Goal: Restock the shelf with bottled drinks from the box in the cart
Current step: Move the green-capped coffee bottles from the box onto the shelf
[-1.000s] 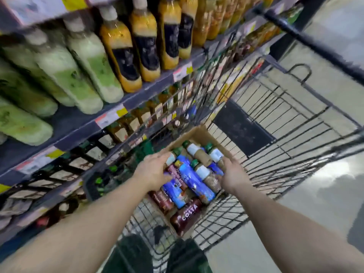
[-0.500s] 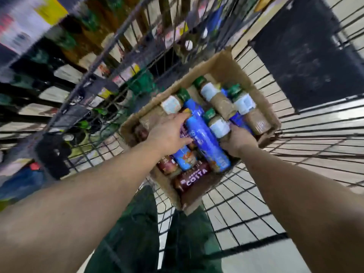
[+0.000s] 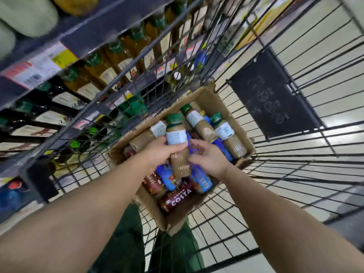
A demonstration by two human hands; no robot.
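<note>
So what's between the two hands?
In the head view, a tan bottle with a green cap, gripped by the left hand. The right hand reaches in beside it, over a blue bottle.

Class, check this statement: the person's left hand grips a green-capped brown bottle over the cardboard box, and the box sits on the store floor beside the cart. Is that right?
One detail is wrong. The left hand does grip the green-capped brown bottle over the cardboard box, but the head view shows the box sitting inside the wire cart, not on the floor beside it.
</note>
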